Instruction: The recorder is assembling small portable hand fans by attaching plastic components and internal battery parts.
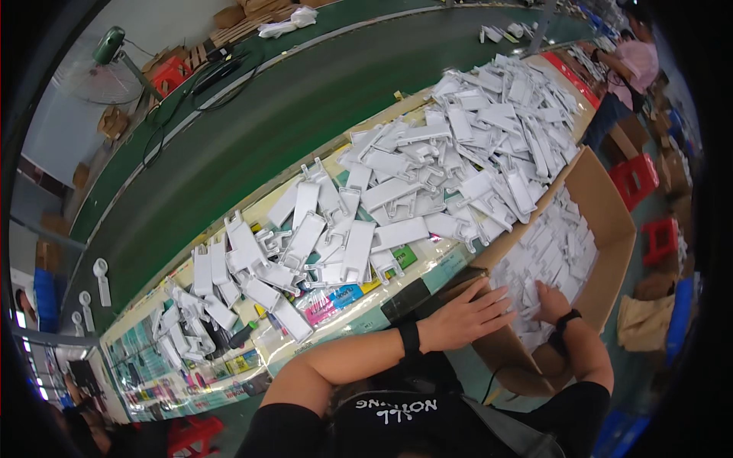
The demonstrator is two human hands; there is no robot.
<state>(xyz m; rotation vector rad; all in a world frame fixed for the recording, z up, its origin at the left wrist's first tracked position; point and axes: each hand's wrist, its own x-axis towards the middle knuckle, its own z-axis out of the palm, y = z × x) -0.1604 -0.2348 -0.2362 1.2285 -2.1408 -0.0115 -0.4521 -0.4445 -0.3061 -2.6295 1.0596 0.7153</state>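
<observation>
My left hand (479,314) lies with its fingers spread over the near left rim of a cardboard box (615,229). No part shows in its grasp. Inside the box my right hand (551,302) reaches down among small white plastic parts (561,248), its fingers curled; what they close on, if anything, is hidden. Left of the box, a big heap of flat white plastic pieces (397,168) with clip-like ends covers much of the long table (279,359).
Beyond the table runs a green conveyor belt (221,164) with a few white pieces (100,278) at its left end. Red stools (634,179) stand on the right. Another person (634,65) works at the far right. A fan (108,46) stands at the far left.
</observation>
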